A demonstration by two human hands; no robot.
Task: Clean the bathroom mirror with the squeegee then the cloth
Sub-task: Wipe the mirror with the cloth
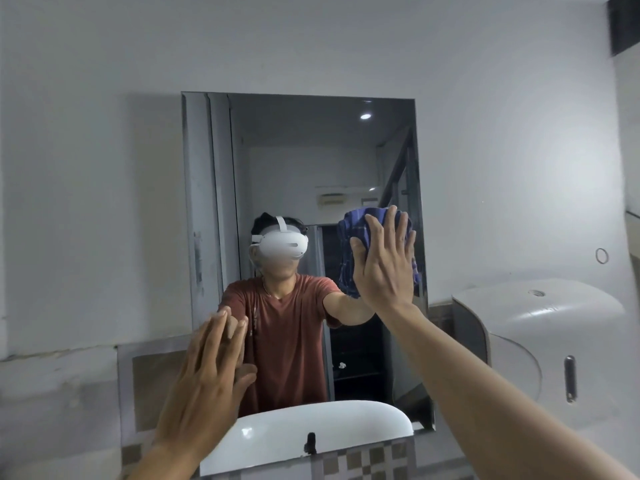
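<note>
Bathroom, wall mirror [304, 161], white basin [311, 434], paper dispenser [540, 323], tiles

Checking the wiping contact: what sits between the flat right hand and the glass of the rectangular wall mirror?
In the head view, a bunched blue checked cloth lies between the right hand and the rectangular wall mirror, pressed flat near its right edge.

The right hand [382, 261] is raised at the centre right of the frame, palm flat and away from the camera, fingers straight, slightly spread and pointing up. Its bare forearm runs down to the lower right corner. The left hand [207, 372] is lower, at the lower left of centre, also open and flat, fingers extended upward, thumb out to the right, wrist entering from the bottom edge.
</note>
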